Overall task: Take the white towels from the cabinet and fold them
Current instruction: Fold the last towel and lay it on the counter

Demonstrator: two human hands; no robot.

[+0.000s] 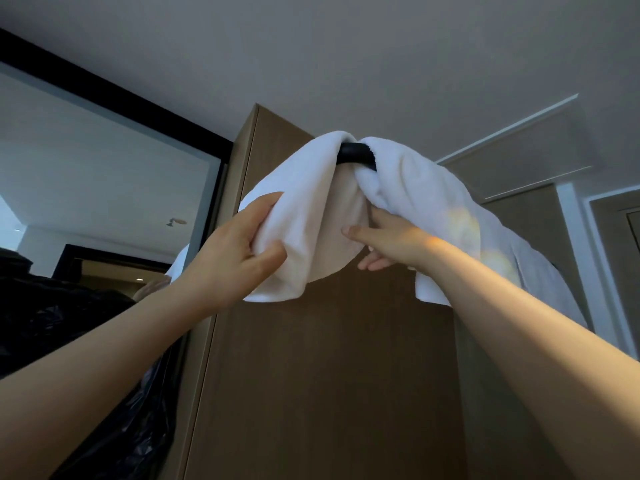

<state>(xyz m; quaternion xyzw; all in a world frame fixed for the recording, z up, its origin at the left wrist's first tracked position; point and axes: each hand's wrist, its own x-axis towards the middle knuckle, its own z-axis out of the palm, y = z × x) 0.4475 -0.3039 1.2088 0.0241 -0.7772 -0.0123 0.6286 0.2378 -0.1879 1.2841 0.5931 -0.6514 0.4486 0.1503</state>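
Two white towels hang over a black bar (355, 155) at the top of a tall brown wooden cabinet (311, 358). The left towel (304, 209) droops down the cabinet's front, and my left hand (239, 251) is closed on its lower left part. The right towel (415, 188) drapes off to the right over my right forearm. My right hand (384, 240) reaches under this towel, thumb out to the left, fingers partly hidden by the cloth; I cannot tell whether they grip it.
A large black-framed mirror (104, 174) fills the wall on the left, reflecting the room. Black plastic bags (86, 341) bulge at the lower left beside the cabinet. A white door frame (581, 237) stands to the right. The ceiling (346, 46) is close above.
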